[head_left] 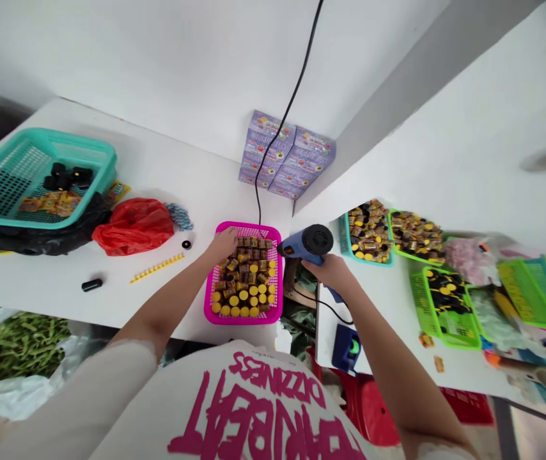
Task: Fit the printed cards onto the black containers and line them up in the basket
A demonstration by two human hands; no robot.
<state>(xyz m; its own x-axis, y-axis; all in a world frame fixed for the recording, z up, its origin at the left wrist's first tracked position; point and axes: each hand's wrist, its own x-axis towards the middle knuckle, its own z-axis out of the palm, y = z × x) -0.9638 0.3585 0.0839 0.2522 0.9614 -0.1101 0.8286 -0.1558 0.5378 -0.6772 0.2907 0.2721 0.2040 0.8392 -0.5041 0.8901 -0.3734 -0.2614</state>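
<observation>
A magenta basket (280,300) at the table's front edge holds many small brown jars (243,271) with yellow or black lids. Many of these stand upright in rows, while others lie on their sides. At the basket's upper left corner, my left hand (226,244) reaches in with its fingers bent down among the jars. Whether it pinches one cannot be made out. My right hand (327,271) is closed around the handle of a blue and black heat gun (296,245). Its nozzle points left, over the basket's right rim.
A black cord (296,89) hangs in front of stacked purple boxes (287,153). To the left are a teal basket (107,156), a red bag (133,227) and a yellow strip (156,268). A right-hand table bears green baskets (419,313) with more jars. A gap separates the tables.
</observation>
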